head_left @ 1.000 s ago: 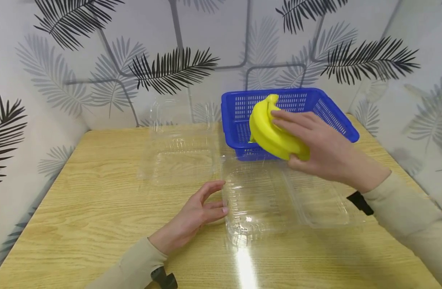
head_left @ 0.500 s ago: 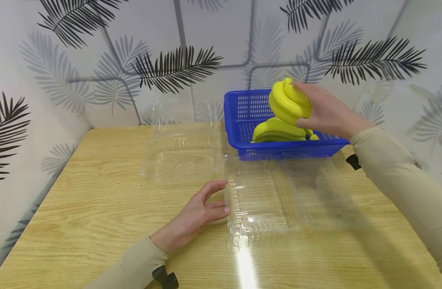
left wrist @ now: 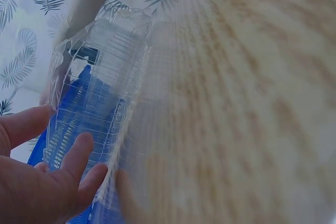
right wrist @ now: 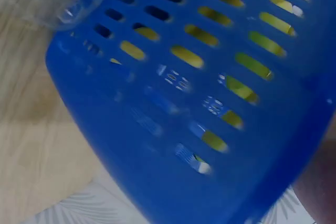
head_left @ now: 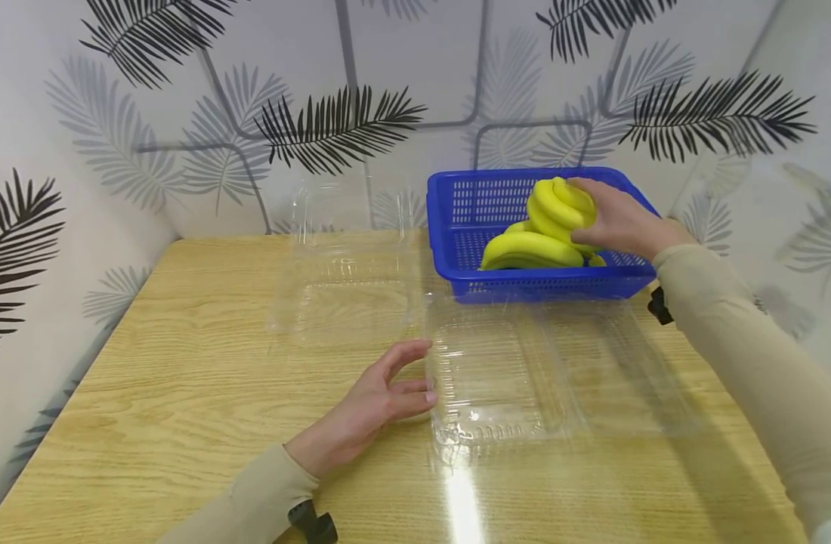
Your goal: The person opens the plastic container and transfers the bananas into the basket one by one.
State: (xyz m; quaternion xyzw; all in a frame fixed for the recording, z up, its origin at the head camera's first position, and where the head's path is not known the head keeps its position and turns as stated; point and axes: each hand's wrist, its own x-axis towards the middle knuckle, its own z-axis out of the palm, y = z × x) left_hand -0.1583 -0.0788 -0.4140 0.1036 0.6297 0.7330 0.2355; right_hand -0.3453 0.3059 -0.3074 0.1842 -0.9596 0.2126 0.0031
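hands first: the left hand [head_left: 378, 400] lies nearest on the wooden table [head_left: 184, 393], fingers loosely spread, fingertips [left wrist: 84, 142] touching the left edge of one open clear clamshell box [head_left: 517, 378]. a second clear clamshell box [head_left: 344, 279] sits farther left, open, its lid against the wall. beyond, one blue basket [head_left: 456, 219] stands at the far right with two banana bunches: one bunch [head_left: 527, 250] lies inside, and the right hand [head_left: 616, 223] has its fingers curled around the other bunch [head_left: 558, 205] just above it. palm-leaf wallpaper [head_left: 320, 128] lines the walls.
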